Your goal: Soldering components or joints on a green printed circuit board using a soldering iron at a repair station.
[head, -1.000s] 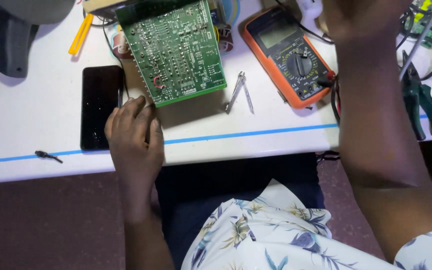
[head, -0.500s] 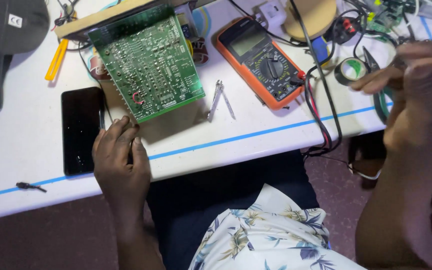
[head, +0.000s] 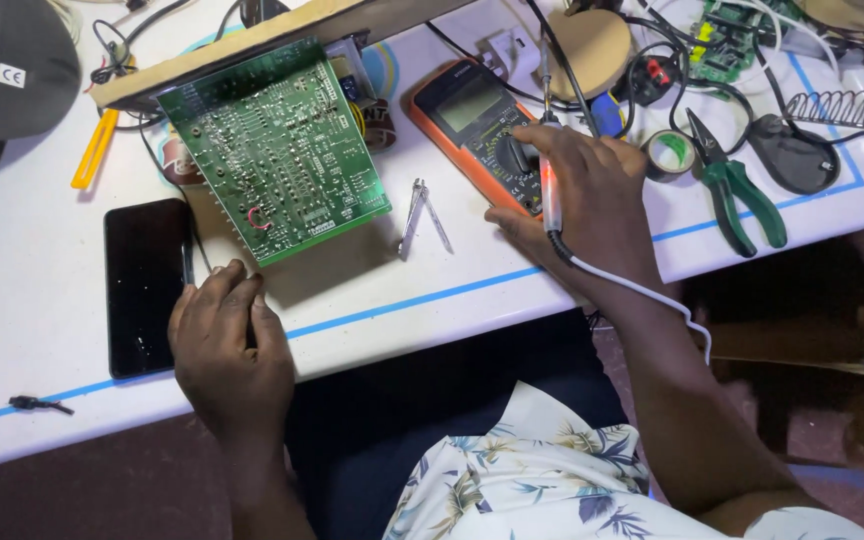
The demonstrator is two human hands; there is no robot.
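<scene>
My right hand (head: 592, 195) is shut on a soldering iron (head: 549, 185) with an orange see-through handle and a white cord. It rests over the dial end of an orange multimeter (head: 462, 100), and the iron's tip points away from me. My left hand (head: 227, 340) lies on the white table (head: 372, 280) with its fingers loosely bent and holds nothing. It sits between a black phone (head: 144, 285) and the near corner of a green circuit board (head: 272, 140), which is propped tilted against a wooden strip (head: 282, 35). Metal tweezers (head: 420, 215) lie between the board and the multimeter.
Green-handled pliers (head: 742, 200), a tape roll (head: 669, 152), cables and a small green board (head: 727, 40) crowd the far right. A yellow tool (head: 92, 150) and a dark grey object (head: 2, 80) are at the far left. A small black clip (head: 37, 404) lies near the front edge.
My right hand has come in from the right with the soldering iron and settled on the multimeter. My left hand has stayed by the phone. The view has shifted.
</scene>
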